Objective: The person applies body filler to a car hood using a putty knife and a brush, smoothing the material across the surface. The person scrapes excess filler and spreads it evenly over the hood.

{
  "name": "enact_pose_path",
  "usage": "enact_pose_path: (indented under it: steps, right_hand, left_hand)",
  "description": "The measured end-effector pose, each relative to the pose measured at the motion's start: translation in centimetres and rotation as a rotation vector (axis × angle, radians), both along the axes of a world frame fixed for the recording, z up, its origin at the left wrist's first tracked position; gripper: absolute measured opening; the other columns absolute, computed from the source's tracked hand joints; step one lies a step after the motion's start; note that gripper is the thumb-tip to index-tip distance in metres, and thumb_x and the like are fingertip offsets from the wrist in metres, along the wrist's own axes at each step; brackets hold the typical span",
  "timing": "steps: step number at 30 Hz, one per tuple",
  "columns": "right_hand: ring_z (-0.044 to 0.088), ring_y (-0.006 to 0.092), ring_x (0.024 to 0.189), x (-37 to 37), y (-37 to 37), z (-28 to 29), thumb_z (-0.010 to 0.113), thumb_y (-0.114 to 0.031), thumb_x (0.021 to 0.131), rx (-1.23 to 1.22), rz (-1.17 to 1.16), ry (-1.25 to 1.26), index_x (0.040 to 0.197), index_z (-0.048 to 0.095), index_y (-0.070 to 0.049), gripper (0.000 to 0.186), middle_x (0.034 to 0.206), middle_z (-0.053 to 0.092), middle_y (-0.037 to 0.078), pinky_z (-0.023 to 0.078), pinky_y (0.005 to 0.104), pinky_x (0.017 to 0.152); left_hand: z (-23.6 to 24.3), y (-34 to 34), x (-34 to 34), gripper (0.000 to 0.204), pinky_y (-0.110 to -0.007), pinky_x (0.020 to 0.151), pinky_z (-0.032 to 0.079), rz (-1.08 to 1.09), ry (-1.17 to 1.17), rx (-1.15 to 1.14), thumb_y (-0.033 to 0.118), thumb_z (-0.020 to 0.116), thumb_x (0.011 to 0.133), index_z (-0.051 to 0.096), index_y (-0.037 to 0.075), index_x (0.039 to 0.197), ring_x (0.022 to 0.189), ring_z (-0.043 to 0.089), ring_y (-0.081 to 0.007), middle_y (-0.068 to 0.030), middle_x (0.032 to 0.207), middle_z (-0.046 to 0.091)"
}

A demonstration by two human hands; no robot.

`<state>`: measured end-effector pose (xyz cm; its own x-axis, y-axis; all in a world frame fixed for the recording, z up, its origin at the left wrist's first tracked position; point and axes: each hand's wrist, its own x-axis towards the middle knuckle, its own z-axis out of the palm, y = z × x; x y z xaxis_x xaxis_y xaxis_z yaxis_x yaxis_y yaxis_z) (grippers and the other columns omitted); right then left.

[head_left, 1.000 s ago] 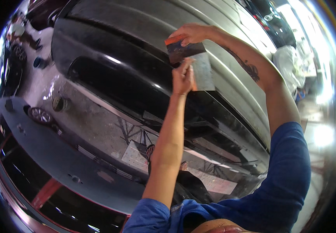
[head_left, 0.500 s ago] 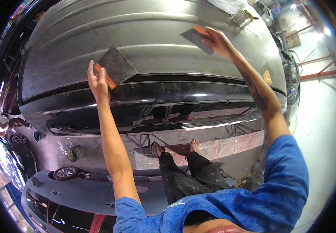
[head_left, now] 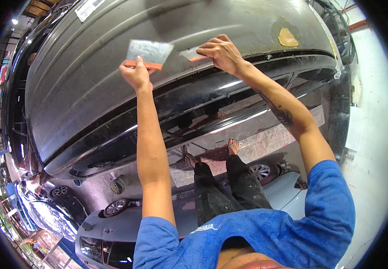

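My left hand [head_left: 136,77] is closed on the orange edge of a wide, flat putty spreader [head_left: 149,50]. Its pale grey blade points up and away over the ribbed car roof [head_left: 86,85]. To the right of it, my right hand [head_left: 225,54] grips a second putty spreader [head_left: 192,54], also with an orange back, fingers folded over its top. This blade reaches left toward the first one, with a gap between them. It is held low over the roof; whether it touches the metal cannot be told.
A yellowish filler patch [head_left: 287,37] marks the roof on the right. A white sheet [head_left: 86,9] lies at the far left of it. Underfoot is a speckled plank [head_left: 256,154]. Behind me stands a grey car [head_left: 131,224]; a round container [head_left: 117,185] sits on the floor.
The view has swung round to the right. My right hand has come closer to the left one, and the left spreader has turned so its blade now shows pale and faces up.
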<state>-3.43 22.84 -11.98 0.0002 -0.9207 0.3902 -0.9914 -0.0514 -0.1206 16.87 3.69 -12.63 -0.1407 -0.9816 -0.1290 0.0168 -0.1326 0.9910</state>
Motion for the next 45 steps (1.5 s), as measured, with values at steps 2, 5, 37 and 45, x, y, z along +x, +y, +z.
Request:
enact_pose_path:
  steps: [2, 5, 37, 45]
  right_hand:
    - [0.060, 0.0186, 0.108, 0.4, 1.4, 0.0, 0.065, -0.006, 0.072, -0.001, -0.025, 0.050, 0.116, 0.064, -0.015, 0.045, 0.116, 0.066, 0.000, 0.039, 0.0374, 0.096]
    - [0.058, 0.0156, 0.113, 5.0, 5.1, -1.1, 0.068, -0.013, 0.073, -0.008, -0.054, 0.064, 0.116, 0.064, -0.016, 0.043, 0.116, 0.064, 0.000, 0.037, 0.0396, 0.103]
    - [0.056, 0.0146, 0.115, 7.6, -0.4, -2.9, 0.069, -0.008, 0.071, 0.008, -0.121, 0.071, 0.119, 0.061, -0.014, 0.048, 0.123, 0.060, -0.002, 0.035, 0.0386, 0.099]
    - [0.056, 0.0150, 0.117, 3.1, 8.3, -2.7, 0.071, -0.010, 0.065, -0.162, -0.161, 0.149, 0.118, 0.064, -0.018, 0.054, 0.126, 0.061, -0.001, 0.032, 0.0386, 0.100]
  left_hand:
    - [0.5, 1.1, 0.5, 0.039, -0.036, 0.059, 0.063, 0.062, 0.038, -0.138, 0.008, 0.063, 0.090, 0.038, -0.006, 0.117, 0.082, 0.065, -0.0236, -0.0186, 0.105, 0.053]
    - [-0.6, 2.5, 3.2, 0.038, -0.032, 0.064, 0.062, 0.287, -0.119, -0.139, 0.010, 0.064, 0.090, 0.040, -0.007, 0.115, 0.088, 0.063, -0.0228, -0.0177, 0.106, 0.052]
    - [-2.6, 6.1, 4.2, 0.035, -0.031, 0.067, 0.055, 0.358, -0.103, -0.357, 0.009, 0.059, 0.094, 0.038, -0.005, 0.119, 0.086, 0.062, -0.0213, -0.0169, 0.101, 0.052]
    - [-3.6, 7.7, 0.8, 0.038, -0.029, 0.066, 0.055, 0.294, -0.049, -0.329, 0.009, 0.061, 0.094, 0.037, -0.004, 0.120, 0.082, 0.062, -0.0196, -0.0174, 0.101, 0.053]
